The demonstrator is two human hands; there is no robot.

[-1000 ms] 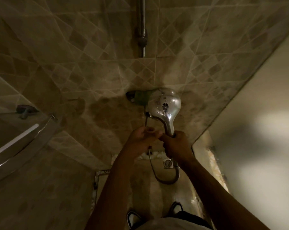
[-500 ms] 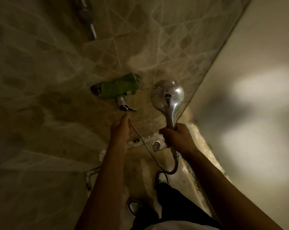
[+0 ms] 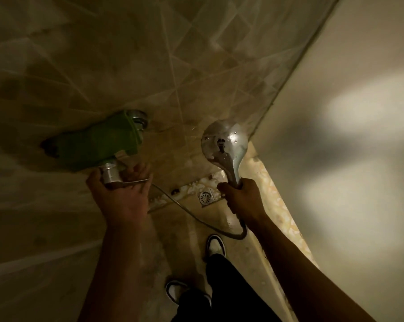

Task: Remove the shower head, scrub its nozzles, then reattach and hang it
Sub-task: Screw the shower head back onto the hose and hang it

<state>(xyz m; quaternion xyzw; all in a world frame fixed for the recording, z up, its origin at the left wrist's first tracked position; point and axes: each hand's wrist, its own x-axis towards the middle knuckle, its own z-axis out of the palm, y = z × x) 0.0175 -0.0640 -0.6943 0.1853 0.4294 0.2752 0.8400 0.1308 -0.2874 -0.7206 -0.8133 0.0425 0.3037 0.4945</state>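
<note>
A chrome shower head (image 3: 224, 141) stands upright with its back to me, near the corner of the tiled wall. My right hand (image 3: 244, 197) grips its handle just below the head. The metal hose (image 3: 196, 218) loops from under that hand across to the wall mixer (image 3: 96, 142), which is wrapped in green. My left hand (image 3: 120, 194) is curled around the chrome fitting (image 3: 110, 174) under the mixer, where a thin lever sticks out to the right. The nozzle face is hidden from me.
Tiled wall (image 3: 173, 54) ahead and left, plain wall (image 3: 347, 112) on the right. A square floor drain (image 3: 206, 197) lies below between my hands. My two shoes (image 3: 216, 245) stand on the wet floor. The light is dim.
The view has swung closer to the mixer. My left hand rose from the hose end and closed around the chrome fitting under the mixer. My right hand keeps the shower head, now further right.
</note>
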